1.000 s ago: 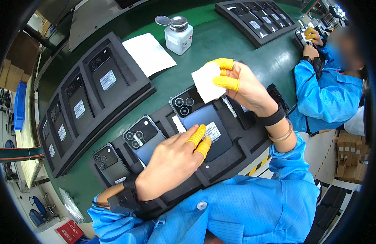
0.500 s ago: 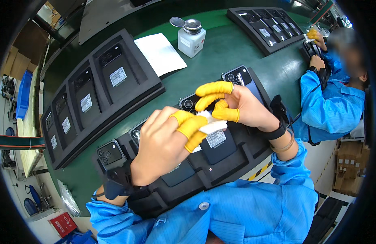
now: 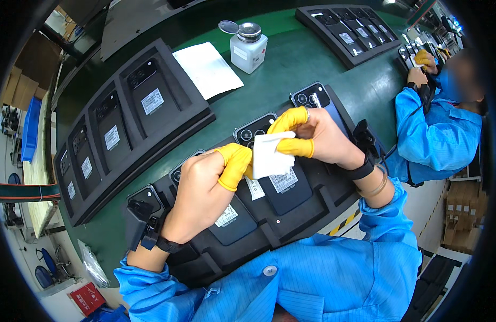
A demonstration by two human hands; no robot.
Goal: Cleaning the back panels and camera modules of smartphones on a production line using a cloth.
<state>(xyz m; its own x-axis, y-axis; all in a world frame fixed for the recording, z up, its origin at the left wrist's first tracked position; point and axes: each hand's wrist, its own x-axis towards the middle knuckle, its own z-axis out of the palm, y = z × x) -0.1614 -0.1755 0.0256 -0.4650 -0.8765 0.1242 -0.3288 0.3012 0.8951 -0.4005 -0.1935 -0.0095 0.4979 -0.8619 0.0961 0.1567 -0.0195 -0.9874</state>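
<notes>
A folded white wiping cloth (image 3: 268,156) is stretched between my hands above a black foam tray (image 3: 323,203). My right hand (image 3: 319,137), in yellow finger cots, pinches its right side between thumb and fingers. Closed at the cloth's left edge is my left hand (image 3: 202,185), also in yellow finger cots, its fingertips partly hidden. Underneath, a dark blue smartphone (image 3: 293,199) with a white label lies back up in the tray. Another smartphone (image 3: 234,226) is partly covered by my left hand. More phones lie at both ends, their camera blocks showing.
A black tray of labelled phones (image 3: 115,163) stands at left, beside white paper (image 3: 208,70). A dispenser bottle (image 3: 248,53) with its lid up is behind. Another phone tray (image 3: 351,53) sits far right, near a co-worker in blue (image 3: 433,134). A plastic bag (image 3: 92,264) hangs at the left edge.
The cloth, crumpled between my fingers before, is now spread into a flat folded pad. My left hand has shifted left and down. The co-worker's hands have moved slightly.
</notes>
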